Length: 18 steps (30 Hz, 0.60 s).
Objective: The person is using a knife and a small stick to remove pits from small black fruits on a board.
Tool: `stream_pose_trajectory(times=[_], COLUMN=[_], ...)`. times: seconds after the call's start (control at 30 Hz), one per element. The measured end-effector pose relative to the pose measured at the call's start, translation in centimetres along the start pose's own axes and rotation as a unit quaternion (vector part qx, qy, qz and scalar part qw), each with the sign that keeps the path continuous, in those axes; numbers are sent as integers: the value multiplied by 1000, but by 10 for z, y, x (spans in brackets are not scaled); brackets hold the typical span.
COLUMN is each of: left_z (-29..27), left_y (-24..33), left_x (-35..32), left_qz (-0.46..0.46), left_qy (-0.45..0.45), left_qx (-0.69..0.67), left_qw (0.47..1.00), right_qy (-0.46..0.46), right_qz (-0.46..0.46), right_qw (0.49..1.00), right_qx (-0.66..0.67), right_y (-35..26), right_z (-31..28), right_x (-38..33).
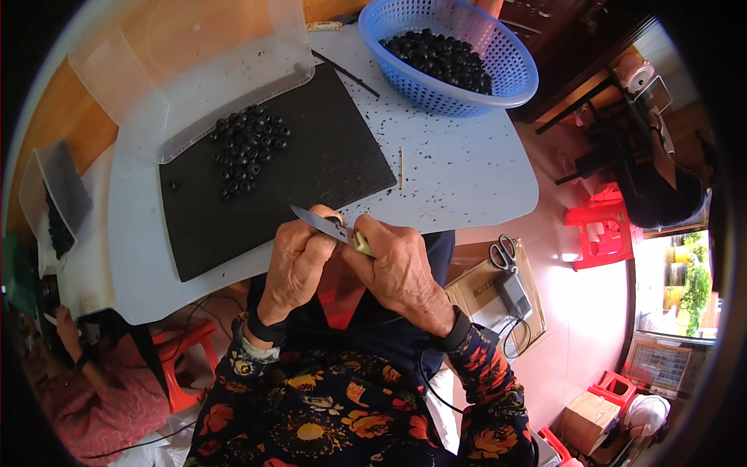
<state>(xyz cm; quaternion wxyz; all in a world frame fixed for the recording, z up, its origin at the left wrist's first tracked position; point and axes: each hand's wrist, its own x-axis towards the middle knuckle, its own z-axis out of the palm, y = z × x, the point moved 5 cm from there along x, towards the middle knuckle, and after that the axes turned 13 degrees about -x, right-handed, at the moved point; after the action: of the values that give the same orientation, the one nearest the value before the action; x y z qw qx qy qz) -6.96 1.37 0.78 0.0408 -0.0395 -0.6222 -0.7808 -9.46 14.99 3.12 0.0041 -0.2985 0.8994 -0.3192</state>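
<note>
Near the table's front edge, my right hand [393,257] is closed round the pale green handle of a small knife [317,222]. The blade points left and lies across the fingers of my left hand [296,253]. Between my left thumb and fingers is a small black ring-shaped piece [334,220], mostly hidden by the blade and fingertips. Just beyond my hands is a black mat [311,132], with a heap of black ring-shaped pieces [247,152] on it. One single piece [174,185] sits apart at the mat's left.
A blue basket [436,97] of black pieces stands at the back right. A clear plastic bin [226,117] leans behind the mat. Black crumbs and a thin stick [401,167] lie on the table [467,179]. Scissors [503,253] rest on a box at right. A co-worker [109,397] sits at left.
</note>
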Motion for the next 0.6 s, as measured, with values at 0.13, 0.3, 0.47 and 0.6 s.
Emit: stream_pose_trajectory(times=[0.13,0.3,0.47,0.6], left_z=[15,27,22,17], left_y=[27,30,22,16], left_x=[4,-4,-3,-2], left_qz=[76,116,102,87], left_qy=[-61,-82,-74,-62], left_qx=[55,-3,-5,-23], left_qw=[994,990,992,994], right_qy=[51,90,119,99], right_qz=[17,104,110,123], right_qw=[998,988,982,982], right_qx=[-16,72,101,103], right_y=[21,28,39,37], right_z=[-5,-20,-11,-9], right_x=[5,19,17,14])
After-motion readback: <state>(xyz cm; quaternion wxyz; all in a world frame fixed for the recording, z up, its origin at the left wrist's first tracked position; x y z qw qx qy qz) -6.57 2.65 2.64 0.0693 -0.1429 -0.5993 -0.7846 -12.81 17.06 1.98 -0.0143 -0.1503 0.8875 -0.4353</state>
